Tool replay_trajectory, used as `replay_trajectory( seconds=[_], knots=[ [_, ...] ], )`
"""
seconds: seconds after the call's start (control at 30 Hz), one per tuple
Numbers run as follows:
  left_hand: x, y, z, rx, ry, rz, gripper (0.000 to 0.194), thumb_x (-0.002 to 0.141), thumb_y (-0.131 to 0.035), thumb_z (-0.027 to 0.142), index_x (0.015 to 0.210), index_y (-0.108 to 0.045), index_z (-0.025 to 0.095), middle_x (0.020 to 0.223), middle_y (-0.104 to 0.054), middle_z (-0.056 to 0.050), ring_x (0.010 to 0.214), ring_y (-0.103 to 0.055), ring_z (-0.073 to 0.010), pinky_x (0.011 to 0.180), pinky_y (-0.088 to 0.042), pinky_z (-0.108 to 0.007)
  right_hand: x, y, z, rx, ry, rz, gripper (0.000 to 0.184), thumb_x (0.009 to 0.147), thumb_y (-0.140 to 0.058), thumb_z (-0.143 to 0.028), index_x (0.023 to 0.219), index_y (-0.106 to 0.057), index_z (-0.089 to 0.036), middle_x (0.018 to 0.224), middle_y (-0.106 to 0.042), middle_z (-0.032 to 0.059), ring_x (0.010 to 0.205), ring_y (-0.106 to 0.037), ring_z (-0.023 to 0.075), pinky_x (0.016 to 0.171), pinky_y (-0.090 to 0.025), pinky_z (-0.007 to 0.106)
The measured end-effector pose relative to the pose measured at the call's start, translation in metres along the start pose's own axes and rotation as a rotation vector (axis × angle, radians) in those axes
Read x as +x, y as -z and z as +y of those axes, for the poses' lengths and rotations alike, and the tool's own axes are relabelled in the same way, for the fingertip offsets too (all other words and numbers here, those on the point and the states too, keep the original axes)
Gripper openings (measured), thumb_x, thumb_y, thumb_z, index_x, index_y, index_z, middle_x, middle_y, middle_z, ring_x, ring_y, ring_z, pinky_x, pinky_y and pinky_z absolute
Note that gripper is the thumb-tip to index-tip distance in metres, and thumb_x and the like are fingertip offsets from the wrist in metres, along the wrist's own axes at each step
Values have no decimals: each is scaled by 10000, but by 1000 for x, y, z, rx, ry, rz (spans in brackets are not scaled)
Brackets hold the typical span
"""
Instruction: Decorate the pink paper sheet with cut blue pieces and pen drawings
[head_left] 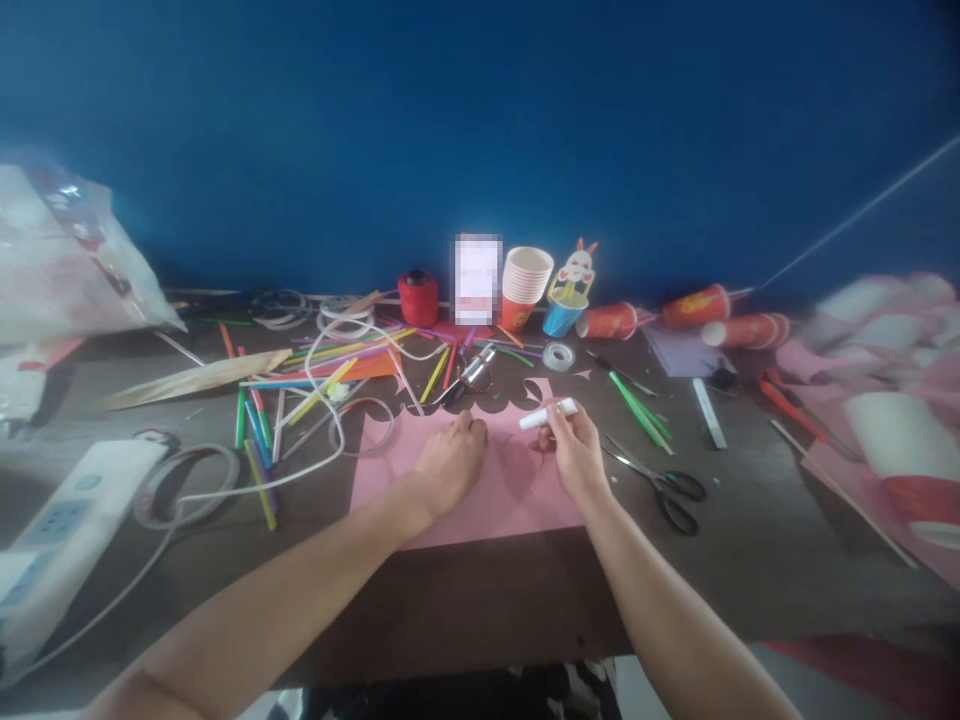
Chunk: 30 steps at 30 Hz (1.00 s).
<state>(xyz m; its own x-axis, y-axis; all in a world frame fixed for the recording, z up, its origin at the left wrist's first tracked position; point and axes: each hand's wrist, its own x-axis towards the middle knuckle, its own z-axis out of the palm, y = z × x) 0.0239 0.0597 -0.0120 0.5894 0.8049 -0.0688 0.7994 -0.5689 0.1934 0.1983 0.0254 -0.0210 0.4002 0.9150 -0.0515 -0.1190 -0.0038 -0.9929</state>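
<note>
Pink paper sheet flat on table, near edge | left hand curled shut, pressing sheet | right hand gripping white glue stick above sheet | step: likely gluing | next: needs tip lowered onto paper | scissors just right

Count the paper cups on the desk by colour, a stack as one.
Red paper cups lying on their sides: 3
Stack of red-and-white paper cups, leaning against the blue one: 1
Blue paper cup with a rabbit cut-out: 1
Large blurred white-and-red paper cup at the right edge: 1
Total: 6
</note>
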Motion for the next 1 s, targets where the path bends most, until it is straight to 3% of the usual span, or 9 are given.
replay_trajectory(
  seconds=[0.13,0.27,0.47,0.7,0.87,1.0],
  knots=[
    [1,2,-2,-33,-9,7,205,887,-339,164,905,-542,141,944,-538,-72,780,-577,-167,674,-462,-288,0,0,3,-44,-3,-12,288,793,-568,-467,890,-551,-196,542,-450,-79,450,-458,66,446,-453,191],
    [-2,6,-1,-131,-39,89,180,890,-361,195,902,-538,164,945,-552,-58,785,-566,-153,658,-449,-264,0,-1,0,-40,-1,-11,294,783,-576,-474,861,-549,-192,534,-454,-78,444,-445,69,441,-442,193],
    [-7,8,7,-353,-303,300,191,892,-352,166,922,-539,188,934,-573,-32,886,-532,-141,769,-446,-263,1,-3,-2,21,-62,12,304,760,-597,-478,852,-555,-192,531,-456,-79,436,-425,71,446,-440,206],
    [-2,3,13,-238,-459,202,232,907,-344,152,935,-574,137,930,-559,-64,870,-529,-150,773,-470,-275,-3,-5,2,-59,-32,1,282,783,-568,-473,850,-570,-199,518,-474,-68,463,-457,88,461,-403,203],
    [0,-10,16,-60,-442,178,226,902,-367,139,946,-588,141,914,-552,-73,853,-511,-180,737,-483,-313,-3,-7,6,-31,-45,20,303,775,-572,-485,847,-575,-191,521,-470,-65,447,-433,75,427,-353,186],
    [-7,-11,19,15,-408,176,232,906,-361,151,953,-587,126,973,-533,-91,889,-495,-208,733,-480,-327,-2,-7,5,-38,-55,25,321,758,-577,-505,841,-573,-194,517,-470,-66,449,-438,82,428,-381,193]
  ],
)
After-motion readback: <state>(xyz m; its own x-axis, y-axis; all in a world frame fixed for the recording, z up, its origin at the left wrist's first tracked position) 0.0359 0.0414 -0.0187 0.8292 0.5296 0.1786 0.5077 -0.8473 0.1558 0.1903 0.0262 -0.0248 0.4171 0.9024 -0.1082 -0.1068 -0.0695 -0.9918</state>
